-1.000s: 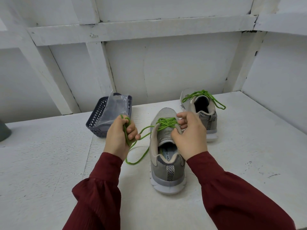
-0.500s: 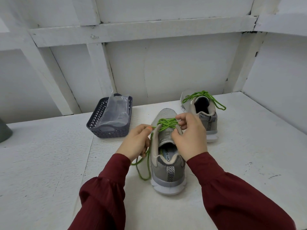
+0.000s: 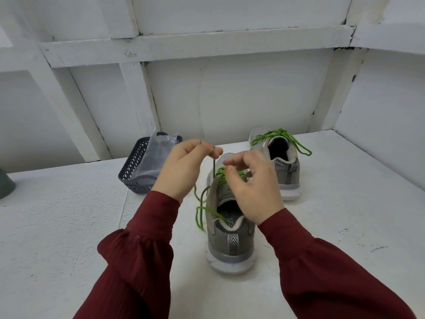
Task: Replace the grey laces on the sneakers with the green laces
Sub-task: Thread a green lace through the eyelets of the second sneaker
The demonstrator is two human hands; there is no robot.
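A grey sneaker stands heel toward me in the middle of the white table. A green lace is threaded through its eyelets, and a loose length loops down its left side. My left hand is raised above the shoe's left side and pinches one strand of this lace between thumb and fingertips, holding it up taut. My right hand hovers over the tongue with its fingers loosely spread and gripping nothing. The second grey sneaker stands behind on the right with a green lace laced and tied.
A dark plastic basket with a clear plastic bag in it sits at the back left of the table. A grey-green object shows at the left edge. White walls close the table at the back and right.
My left hand came from the left in to the shoe, then rose while pulling a strand upward. My right hand let go of the laces at the tongue and opened its fingers.
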